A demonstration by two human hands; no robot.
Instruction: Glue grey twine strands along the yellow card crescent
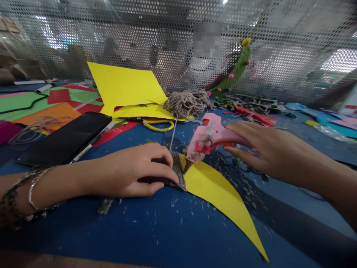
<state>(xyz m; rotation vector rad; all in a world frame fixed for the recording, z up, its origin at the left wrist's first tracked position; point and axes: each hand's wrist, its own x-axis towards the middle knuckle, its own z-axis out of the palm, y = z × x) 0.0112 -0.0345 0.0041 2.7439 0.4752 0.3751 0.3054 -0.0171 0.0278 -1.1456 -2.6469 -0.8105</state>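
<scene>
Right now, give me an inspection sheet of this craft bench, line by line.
Surface: blue table top, strewn with pale fibre scraps.
Job's things: curved yellow paper piece, partly wound with grey-brown yarn; pink glue gun.
Clutter: black phone, white pen, yellow-handled scissors, loose yarn bundle, coloured paper sheets.
Hands: left hand presses the wound yarn; right hand grips the glue gun, nozzle at the yarn.
Cables: nothing seen.
Surroundings: perforated metal screen; people blurred behind it.
</scene>
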